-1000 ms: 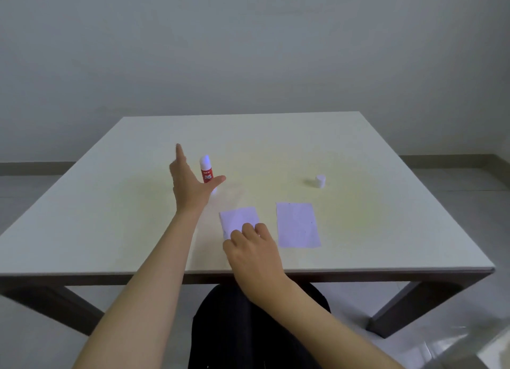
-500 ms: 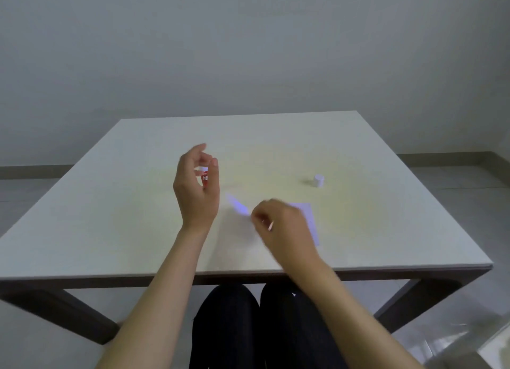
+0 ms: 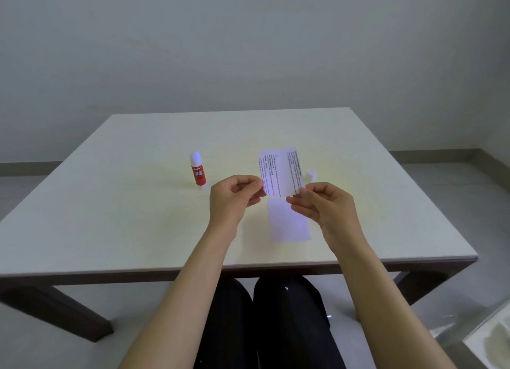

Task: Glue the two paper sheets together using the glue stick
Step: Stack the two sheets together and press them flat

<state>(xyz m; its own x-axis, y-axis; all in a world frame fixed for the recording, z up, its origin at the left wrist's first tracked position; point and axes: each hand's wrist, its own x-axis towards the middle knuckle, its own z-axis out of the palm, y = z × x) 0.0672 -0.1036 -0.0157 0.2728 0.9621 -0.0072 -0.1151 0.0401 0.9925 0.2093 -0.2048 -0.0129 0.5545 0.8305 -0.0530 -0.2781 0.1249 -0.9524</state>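
A small printed paper sheet [image 3: 280,171] is held upright above the table, its text side facing me. My left hand [image 3: 234,197] pinches its lower left corner and my right hand [image 3: 323,203] pinches its lower right corner. Directly below it a second, blank sheet [image 3: 289,225] lies flat on the table. The red glue stick [image 3: 198,170] stands upright and uncapped to the left of my left hand, apart from it. Its white cap [image 3: 311,175] stands on the table just right of the held sheet.
The white table [image 3: 110,217] reaches to the near edge just in front of my wrists. A plain wall rises behind it. My knees in dark trousers [image 3: 276,313] show under the table edge.
My left hand has left the glue stick standing and moved right. My right hand lifted the left sheet off the table, and both hands now hold it above the other sheet.
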